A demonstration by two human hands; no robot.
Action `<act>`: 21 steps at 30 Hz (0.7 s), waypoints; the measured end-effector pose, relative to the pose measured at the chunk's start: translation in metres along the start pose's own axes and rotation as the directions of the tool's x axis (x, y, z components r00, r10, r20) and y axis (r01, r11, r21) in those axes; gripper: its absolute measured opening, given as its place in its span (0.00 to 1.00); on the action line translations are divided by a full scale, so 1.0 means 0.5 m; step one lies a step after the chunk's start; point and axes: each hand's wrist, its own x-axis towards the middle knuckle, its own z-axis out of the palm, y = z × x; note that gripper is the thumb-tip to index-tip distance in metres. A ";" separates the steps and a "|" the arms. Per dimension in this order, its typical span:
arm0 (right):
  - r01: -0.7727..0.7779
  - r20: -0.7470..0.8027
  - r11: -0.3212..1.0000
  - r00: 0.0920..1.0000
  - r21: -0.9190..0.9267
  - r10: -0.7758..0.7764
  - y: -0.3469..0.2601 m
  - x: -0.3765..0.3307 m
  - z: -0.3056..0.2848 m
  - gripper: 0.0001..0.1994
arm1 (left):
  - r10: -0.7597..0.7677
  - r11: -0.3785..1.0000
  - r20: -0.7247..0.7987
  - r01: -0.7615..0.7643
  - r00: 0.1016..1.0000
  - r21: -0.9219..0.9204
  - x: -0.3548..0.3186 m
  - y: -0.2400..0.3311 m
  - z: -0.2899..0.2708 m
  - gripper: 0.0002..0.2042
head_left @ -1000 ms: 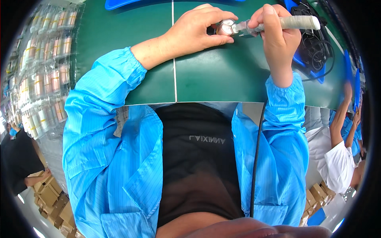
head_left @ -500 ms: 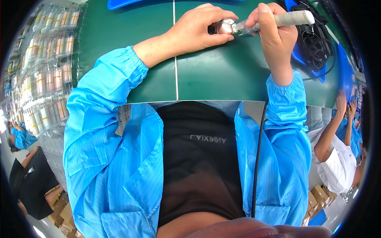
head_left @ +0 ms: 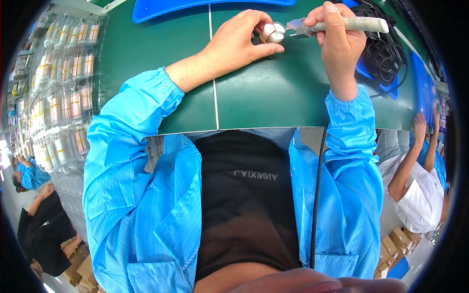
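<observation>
My left hand (head_left: 242,41) rests on the green table mat (head_left: 273,93) and pinches a small cluster of silver cylindrical parts (head_left: 272,33) between thumb and fingers. My right hand (head_left: 337,41) grips a pale, wrapped hand tool (head_left: 342,24) held level, its metal tip a short gap to the right of the silver parts. A black cable (head_left: 317,195) runs down from beside my right sleeve. Both forearms wear bright blue sleeves.
A blue tray (head_left: 205,6) lies at the far edge of the mat. Coiled black cables (head_left: 386,58) sit to the right. Racks of bagged small parts (head_left: 58,93) stand on the left. Other people work at the right (head_left: 420,180) and lower left (head_left: 44,224), near cardboard boxes.
The tool tip has drawn back a little to the right from the silver parts, which it touched before. My left hand stays on the parts.
</observation>
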 end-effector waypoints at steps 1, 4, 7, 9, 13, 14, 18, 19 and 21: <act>0.000 0.000 1.000 1.000 0.001 0.000 0.000 0.000 -0.001 0.13 | -0.035 0.999 0.042 0.036 0.999 -0.012 0.001 -0.001 -0.001 0.24; 0.028 0.018 0.994 0.999 -0.104 -0.026 0.018 0.003 0.000 0.13 | 0.096 0.994 -0.040 -0.099 0.995 -0.055 0.003 -0.013 0.008 0.22; 0.049 0.090 0.485 0.961 0.873 -0.260 0.048 0.016 0.024 0.12 | 0.098 0.992 -0.008 -0.098 0.995 -0.076 0.003 -0.008 0.002 0.20; -0.008 0.034 0.999 0.999 -0.049 0.009 -0.007 0.000 0.005 0.12 | 0.100 0.992 -0.017 -0.101 0.995 -0.074 0.001 -0.010 0.001 0.20; -0.009 0.053 0.999 0.999 -0.047 0.011 0.021 0.003 0.008 0.12 | 0.090 0.991 -0.006 -0.090 0.996 -0.101 0.004 -0.007 0.004 0.20; 0.050 0.126 0.878 0.984 0.476 -0.124 0.062 0.011 0.018 0.12 | 0.094 0.990 -0.003 -0.094 0.996 -0.104 0.007 -0.006 0.008 0.20; -0.031 0.070 0.995 0.997 -0.095 0.037 -0.004 0.000 0.008 0.12 | 0.091 0.991 0.002 -0.091 0.996 -0.101 0.006 -0.011 0.003 0.20; -0.029 0.071 0.995 0.997 -0.093 0.036 0.000 -0.001 0.011 0.12 | 0.093 0.990 0.003 -0.092 0.996 -0.102 0.006 -0.011 0.001 0.20; 0.034 0.084 0.998 0.996 -0.057 -0.029 0.012 -0.003 0.015 0.13 | 0.080 0.991 0.002 -0.079 0.997 -0.107 0.004 -0.010 0.003 0.20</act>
